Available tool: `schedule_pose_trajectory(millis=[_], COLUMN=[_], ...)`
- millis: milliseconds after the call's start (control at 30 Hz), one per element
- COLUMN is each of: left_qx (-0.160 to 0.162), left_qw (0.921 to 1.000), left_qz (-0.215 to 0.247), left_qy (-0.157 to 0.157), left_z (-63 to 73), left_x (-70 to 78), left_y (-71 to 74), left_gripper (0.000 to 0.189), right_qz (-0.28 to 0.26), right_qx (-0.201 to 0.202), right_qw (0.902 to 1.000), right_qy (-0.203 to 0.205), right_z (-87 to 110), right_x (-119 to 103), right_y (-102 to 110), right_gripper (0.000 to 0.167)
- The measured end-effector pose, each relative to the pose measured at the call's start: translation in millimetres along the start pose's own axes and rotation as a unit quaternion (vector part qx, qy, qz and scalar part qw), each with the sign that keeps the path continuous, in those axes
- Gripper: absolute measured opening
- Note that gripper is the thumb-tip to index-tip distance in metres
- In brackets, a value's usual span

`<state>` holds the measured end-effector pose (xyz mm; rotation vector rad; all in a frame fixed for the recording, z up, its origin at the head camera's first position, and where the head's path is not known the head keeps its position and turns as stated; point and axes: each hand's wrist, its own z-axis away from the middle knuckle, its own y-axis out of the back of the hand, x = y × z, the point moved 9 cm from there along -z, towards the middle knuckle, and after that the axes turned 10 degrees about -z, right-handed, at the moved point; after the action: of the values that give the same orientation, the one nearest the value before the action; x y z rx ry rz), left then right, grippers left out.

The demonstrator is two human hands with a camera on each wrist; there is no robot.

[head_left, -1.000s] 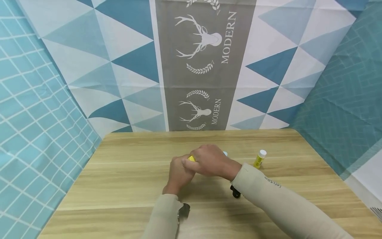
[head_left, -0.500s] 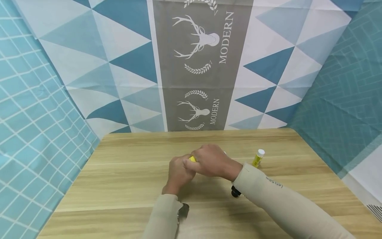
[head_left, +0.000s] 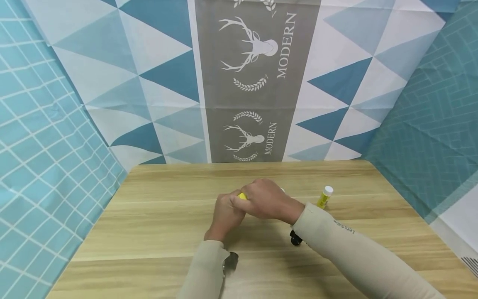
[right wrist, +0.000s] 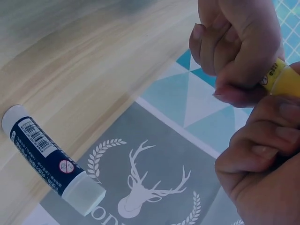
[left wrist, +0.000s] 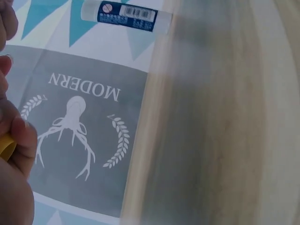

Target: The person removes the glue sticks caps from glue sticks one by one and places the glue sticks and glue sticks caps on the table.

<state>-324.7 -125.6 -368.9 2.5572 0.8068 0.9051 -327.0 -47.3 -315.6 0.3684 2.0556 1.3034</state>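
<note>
Both hands meet above the middle of the table, gripping a yellow glue stick between them. My left hand curls round its labelled end; in the right wrist view a strip of the label and the plain yellow part show between the two fists. My right hand comes from the right and holds the other end, its fingers bent. Most of the glue stick is hidden by the fingers. In the left wrist view only a bit of yellow shows at the left edge.
A blue-labelled glue stick with a pale cap stands behind my right hand, mostly hidden in the head view. Farther right stands a yellow glue stick with a white cap. Patterned cloth hangs behind the wooden table.
Both hands stay together on the yellow glue stick in nearly the same place. The head view shifts slightly; the standing glue sticks look unmoved.
</note>
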Motion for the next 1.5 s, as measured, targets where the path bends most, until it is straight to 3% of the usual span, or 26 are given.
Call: schedule_pose_trajectory(millis=[133, 367, 600, 733, 867, 933, 1100, 1300, 1400, 1500], left_qx=[-0.017, -0.008, -0.031, -0.037, -0.022, -0.007, 0.027, 0.024, 0.018, -0.008], left_qw=[0.9995, 0.9968, 0.9968, 0.9992, 0.9989, 0.9991, 0.9996, 0.9981, 0.999, 0.9999], left_qz=[0.024, -0.058, -0.061, -0.005, 0.042, 0.042, -0.01, -0.055, -0.039, 0.004], left_qy=[0.009, -0.055, -0.04, -0.012, 0.004, 0.003, -0.003, -0.006, -0.012, -0.008], left_z=[-0.3, -1.6, -0.1, 0.6, 0.4, 0.1, 0.1, -1.0, -2.4, -3.1], left_x=[0.1, 11.1, 5.8, 1.1, -1.4, -1.2, -1.1, -0.2, 1.6, 0.9], left_y=[-1.2, 3.0, 0.5, 0.9, 2.9, 4.9, 6.8, 4.3, 5.5, 4.1], left_gripper=[0.016, 0.026, 0.025, 0.025, 0.02, 0.018, 0.015, 0.024, 0.024, 0.022], right_qz=[-0.038, -0.071, -0.084, -0.067, -0.044, -0.038, -0.016, -0.022, -0.039, -0.046], right_qx=[-0.002, -0.022, -0.055, -0.042, -0.014, 0.002, 0.032, 0.038, 0.036, 0.024], right_qw=[0.9993, 0.9972, 0.9948, 0.9966, 0.9989, 0.9993, 0.999, 0.9973, 0.9973, 0.9983], right_qy=[-0.001, -0.001, 0.019, 0.02, 0.008, 0.001, -0.026, -0.058, -0.051, -0.028], right_z=[-0.7, -1.6, -1.4, -2.8, -4.2, -4.7, -3.2, -0.7, -1.5, -3.0], right_x=[3, 8, 5, 0, -6, -7, -4, 4, 4, 2], right_y=[0, -5, -13, -10, -3, -1, 1, 1, 1, 1], right_gripper=[0.047, 0.042, 0.046, 0.046, 0.044, 0.042, 0.038, 0.04, 0.04, 0.04])
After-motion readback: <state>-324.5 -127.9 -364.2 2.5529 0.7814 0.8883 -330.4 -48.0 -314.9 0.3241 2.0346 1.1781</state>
